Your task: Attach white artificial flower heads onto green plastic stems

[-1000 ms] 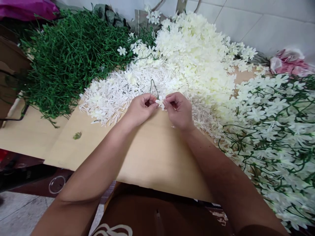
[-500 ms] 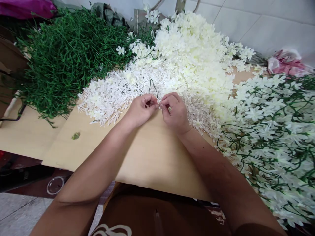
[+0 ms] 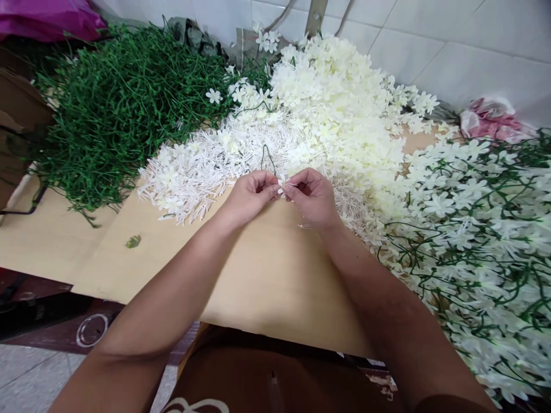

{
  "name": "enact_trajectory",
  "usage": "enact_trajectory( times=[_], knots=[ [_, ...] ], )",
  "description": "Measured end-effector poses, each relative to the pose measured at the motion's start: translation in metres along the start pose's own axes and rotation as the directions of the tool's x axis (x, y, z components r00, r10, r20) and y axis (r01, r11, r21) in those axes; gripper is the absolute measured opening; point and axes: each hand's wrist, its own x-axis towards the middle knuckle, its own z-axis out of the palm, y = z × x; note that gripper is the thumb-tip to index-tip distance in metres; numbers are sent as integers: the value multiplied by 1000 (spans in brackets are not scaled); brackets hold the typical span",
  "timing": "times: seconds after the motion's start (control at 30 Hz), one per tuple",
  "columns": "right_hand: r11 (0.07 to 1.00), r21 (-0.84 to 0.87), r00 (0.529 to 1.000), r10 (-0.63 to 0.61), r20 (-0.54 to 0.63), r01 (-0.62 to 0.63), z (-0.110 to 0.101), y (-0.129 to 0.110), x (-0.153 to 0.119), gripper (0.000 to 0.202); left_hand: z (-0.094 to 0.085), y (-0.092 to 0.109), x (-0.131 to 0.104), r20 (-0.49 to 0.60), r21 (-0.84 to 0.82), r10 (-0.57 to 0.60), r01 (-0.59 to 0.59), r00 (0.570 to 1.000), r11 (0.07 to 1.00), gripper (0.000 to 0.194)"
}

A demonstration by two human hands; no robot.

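Over the table's middle my two hands nearly meet, fingers pinched. My left hand [image 3: 253,195] is closed on a thin green artificial stem [image 3: 267,154], which bends up in a loop behind the fingers. A small white artificial flower [image 3: 282,186] shows between the fingertips of both hands. My right hand [image 3: 314,198] pinches beside the flower, with thin white stamens [image 3: 293,184] at its fingertips. A few more fine white strands [image 3: 307,225] stick out below the right palm. Just behind the hands lies a heap of white stamens [image 3: 198,166].
Green stems [image 3: 120,109] are heaped at the back left, loose cream blossoms [image 3: 340,97] at the back centre. Assembled white flowers [image 3: 465,241] with green stems cover the right side. A small greenish piece [image 3: 133,241] lies on the tan tabletop [image 3: 258,281]. A tiled wall [image 3: 430,51] stands behind.
A white flower now shows between my fingertips, where only a small white bit was visible before. My right hand has shifted slightly right, and white strands now show below its palm.
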Motion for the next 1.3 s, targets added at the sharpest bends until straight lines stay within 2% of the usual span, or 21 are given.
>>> enact_trajectory(
  times=[0.1,0.17,0.23,0.3,0.37,0.4,0.47,0.53,0.63,0.73,0.8,0.87,0.93,1.03,1.17,1.27,1.3],
  knots=[
    [998,39,997,54,52,-57,-1,-3,0,46,1,1,-2,69,-18,21,-20,997,1000,18],
    [994,59,990,83,111,-90,-2,-6,1,48,-2,2,-3,91,29,50,-53,995,998,20],
    [994,60,987,87,134,-96,-3,-7,1,45,-10,1,-3,96,142,78,-91,992,986,19],
    [994,56,993,86,80,-90,-5,-7,2,43,-21,0,0,46,327,137,-144,990,934,15],
    [991,84,994,107,-1,-106,-8,-5,3,44,-34,-2,4,-19,565,270,-212,963,797,13],
    [986,114,992,127,-23,-124,-10,-5,3,45,-40,-3,7,2,680,344,-253,939,688,19],
    [969,182,985,170,1,-168,-11,-4,3,46,-46,-5,13,105,828,425,-315,899,464,27],
    [954,209,976,200,92,-215,-11,-3,2,46,-46,-7,20,200,881,434,-355,879,314,25],
    [958,149,953,210,220,-246,-9,-2,0,43,-41,-7,32,247,900,431,-370,868,230,14],
    [975,64,959,194,209,-211,-12,2,1,43,-38,-2,46,247,911,431,-360,868,203,13],
    [981,54,972,178,156,-188,-16,5,2,44,-40,6,54,231,909,438,-353,869,222,13],
    [981,73,978,168,121,-178,-19,7,3,44,-43,20,60,172,893,487,-344,856,290,9],
    [981,86,980,164,116,-175,-20,8,3,43,-45,37,64,66,860,565,-334,823,387,3],
    [981,99,979,153,133,-166,-17,8,3,43,-47,64,70,-74,803,620,-322,781,502,9],
    [983,122,985,125,121,-139,-17,9,8,43,-49,85,72,-187,613,559,-349,808,709,11],
    [971,190,990,138,40,-143,-22,8,13,44,-45,76,54,-283,339,484,-386,828,858,8],
    [962,226,988,151,22,-152,-24,7,14,44,-42,69,44,-267,248,428,-368,864,896,7]
  ],
)
